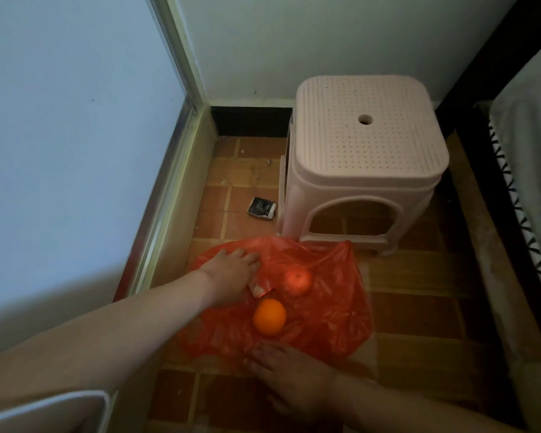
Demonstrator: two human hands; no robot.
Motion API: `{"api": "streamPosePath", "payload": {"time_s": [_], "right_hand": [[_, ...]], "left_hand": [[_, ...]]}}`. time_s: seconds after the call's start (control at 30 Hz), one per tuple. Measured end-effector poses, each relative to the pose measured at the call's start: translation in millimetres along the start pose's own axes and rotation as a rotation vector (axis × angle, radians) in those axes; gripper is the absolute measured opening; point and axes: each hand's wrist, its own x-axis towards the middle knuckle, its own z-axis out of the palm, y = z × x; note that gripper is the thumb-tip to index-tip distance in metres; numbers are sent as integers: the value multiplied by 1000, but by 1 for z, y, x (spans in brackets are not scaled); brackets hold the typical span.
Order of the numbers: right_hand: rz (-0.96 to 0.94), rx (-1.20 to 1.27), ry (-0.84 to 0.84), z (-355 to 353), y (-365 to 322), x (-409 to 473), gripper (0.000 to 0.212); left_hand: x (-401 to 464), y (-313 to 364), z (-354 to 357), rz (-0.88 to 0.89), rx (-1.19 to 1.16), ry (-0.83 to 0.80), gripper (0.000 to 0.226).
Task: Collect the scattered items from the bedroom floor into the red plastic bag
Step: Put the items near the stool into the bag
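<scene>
Left hand [231, 270] lies flat with fingers spread on the upper left part of the red bag [325, 307], not gripping anything. Right hand [294, 379] is at the bag's near edge, lower middle of the frame, fingers laid on the plastic; can't tell if it's pinching the edge or just resting there. The bag is spread on the tiled floor [419, 307] in the middle of the frame. One orange [269, 317] sits out in the open on it, and a second one [298, 281] shows through the red plastic just above it. A small wrapper [259, 289] pokes out beside the left hand. A dark packet [262, 208] lies on the floor further up, just left of the pink stool [366, 145].
</scene>
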Motion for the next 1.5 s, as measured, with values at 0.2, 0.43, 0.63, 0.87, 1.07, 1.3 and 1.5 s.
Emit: {"api": "streamPosePath", "payload": {"time_s": [0.2,0.43,0.63,0.87,1.07,1.3,1.5], "right_hand": [[145,-111,328,-42,30,10,64],[328,-326,110,-72,81,7,73],[719,-54,131,-68,113,-10,82],[711,-124,240,-72,90,-11,69],[420,-214,503,-96,68,20,57],[413,-141,551,-158,100,85,54],[455,-120,338,-173,125,148,60]], "left_hand": [[10,11,15,-145,-62,63,76],[10,22,31,-310,-210,153,80],[-6,5,46,-266,-300,166,65],[-8,5,50,-232,-431,304,65],[-15,-4,51,-273,-517,450,67],[-40,-14,48,-345,-493,523,65],[-59,-20,61,-424,-589,516,65]]}}
